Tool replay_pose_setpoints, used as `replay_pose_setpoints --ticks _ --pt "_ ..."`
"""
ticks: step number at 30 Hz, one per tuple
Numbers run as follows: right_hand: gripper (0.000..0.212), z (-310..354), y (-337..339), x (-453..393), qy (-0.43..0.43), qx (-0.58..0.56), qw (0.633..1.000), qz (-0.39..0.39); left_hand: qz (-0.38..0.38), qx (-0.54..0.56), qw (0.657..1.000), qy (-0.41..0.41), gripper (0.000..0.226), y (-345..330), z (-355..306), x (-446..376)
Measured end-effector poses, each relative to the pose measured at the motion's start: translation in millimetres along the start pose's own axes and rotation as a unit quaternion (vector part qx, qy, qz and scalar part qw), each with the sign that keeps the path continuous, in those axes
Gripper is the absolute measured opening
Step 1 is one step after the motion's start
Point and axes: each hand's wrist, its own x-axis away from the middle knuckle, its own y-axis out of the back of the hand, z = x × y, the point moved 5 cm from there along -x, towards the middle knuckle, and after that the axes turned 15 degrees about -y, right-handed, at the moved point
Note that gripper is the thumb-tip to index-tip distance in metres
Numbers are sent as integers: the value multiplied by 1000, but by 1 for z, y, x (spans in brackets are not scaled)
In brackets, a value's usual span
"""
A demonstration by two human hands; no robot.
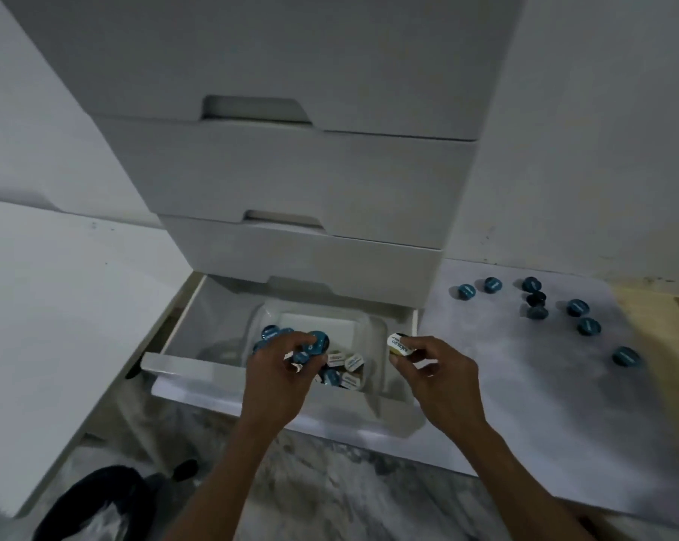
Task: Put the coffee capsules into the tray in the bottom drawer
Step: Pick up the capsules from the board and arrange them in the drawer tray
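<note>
My left hand (pixel 287 361) holds a clutch of blue capsules (pixel 315 342) over the tray (pixel 322 322) in the open bottom drawer (pixel 197 365), where several already lie. My right hand's (pixel 427 365) grip pinches one white capsule (pixel 398 344) just beside the tray. About nine loose capsules (pixel 578 307) remain on the floor sheet (pixel 525 376) to the right.

Dim, flat, bluish light all round my left hand (pixel 287 369); soft shadow fills the drawer (pixel 197 326) beyond it. Everything looks slightly blurred, and straight edges bow outward.
</note>
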Motion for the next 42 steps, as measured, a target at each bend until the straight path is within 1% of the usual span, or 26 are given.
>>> replay_pose_setpoints --ticks 3,7,9,12,22,27,30,33,42 --pt "23 10 -28 6 3 16 1000 3 17 -12 1000 -11 25 26 20 -9" --pt "24 18 -60 -7 -3 29 999 16 56 -14 998 31 25 35 58 -25" --pt "24 18 -73 -18 9 52 998 27 81 -14 995 52 25 29 72 -35" --pt "22 13 -95 -42 18 80 995 50 122 -42 991 44 24 14 86 -51" --pt "19 -21 -149 -102 -33 194 967 159 259 -106 960 26 27 -41 133 -89" --pt "26 -34 -168 -111 -62 258 946 186 309 -91 945 48 21 -59 153 -88" --pt "26 -36 -176 -109 -71 274 940 191 322 -93 941 51 20 -64 162 -84" --pt "25 -39 -179 -110 -68 284 939 184 316 -92 943 58 20 -68 167 -83" --pt "23 -48 -177 -104 -87 263 936 218 338 -96 934 65 21 -69 174 -78"
